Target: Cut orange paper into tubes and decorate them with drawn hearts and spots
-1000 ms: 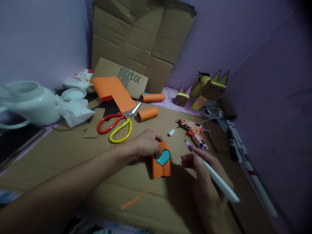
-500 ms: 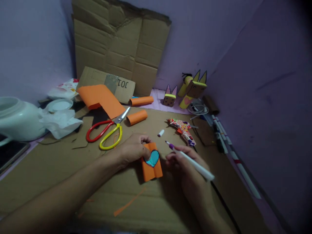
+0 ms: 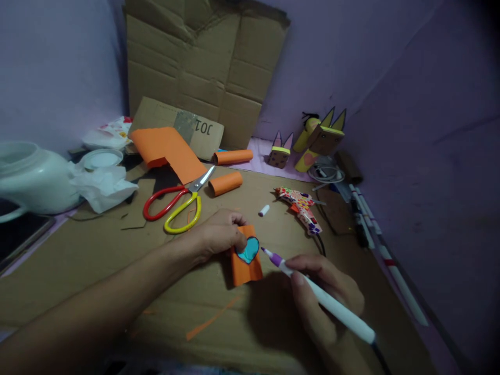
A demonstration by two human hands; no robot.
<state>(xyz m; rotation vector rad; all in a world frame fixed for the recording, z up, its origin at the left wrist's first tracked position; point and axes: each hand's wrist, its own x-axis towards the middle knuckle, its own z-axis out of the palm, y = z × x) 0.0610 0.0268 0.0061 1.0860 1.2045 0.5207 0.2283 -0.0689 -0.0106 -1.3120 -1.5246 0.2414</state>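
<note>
On the near middle of the cardboard point(image 3: 187, 299): here's the orange paper piece point(image 3: 242, 275), a furrow running down it, the blue heart point(image 3: 250, 251) with its dark outline lying across its far half.

Left hand: my left hand point(image 3: 222, 237) comes in from the left, fingers curled behind the paper piece, thumb pressed on the heart's left side — a light pinch, no gap to spare.

Right hand: my right hand point(image 3: 326, 297) is closed round the white marker point(image 3: 338, 308) in a writing grip, thumb and fingers behind the purple collar.

Marker tip: bare, pointing left, just beside the heart's right edge; whether it touches, I can't say from this angle.

Orange paper: light, I'd judge, and springy rather than stiff — squeeze too hard and that furrow would likely crumple. Best hold is at the far left edge, with fingers backing it.

Blue heart: thin-looking, easy to crease or smudge, so the thumb does best flat and steady.

Marker cap: the small cap point(image 3: 264, 210) lies loose beyond the paper piece, slightly right.

Farther out: scissors point(image 3: 180, 208) to the left, blades parted; patterned glue gun point(image 3: 300, 205) to the right; two orange rolls point(image 3: 226, 183) between them, farther back.
</note>
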